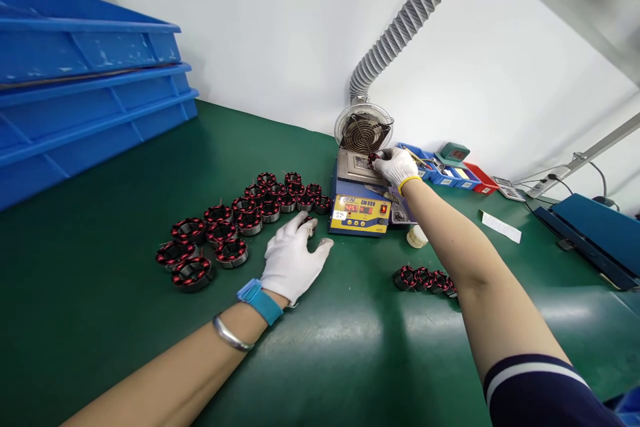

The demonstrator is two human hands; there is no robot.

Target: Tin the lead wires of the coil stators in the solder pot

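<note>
My right hand (399,168), in a white glove with a yellow cuff, is closed on a small motor stator (373,158) with black and red windings. It holds the stator over the metal top of a blue and yellow solder pot (361,208) with a lit red display. My left hand (295,257), also gloved, has its thumb spread away from the fingers. Its fingertips are over another stator (312,227), mostly hidden by them; whether they touch it I cannot tell. Several more stators (249,220) stand in rows to the left of that hand.
Behind the pot, a round fan guard (364,133) joins a grey duct (400,30). Several stators (423,278) form a row by my right forearm, below a small round pot (417,236). Blue crates (95,103) rise at left; parts bins (445,177) stand at back right.
</note>
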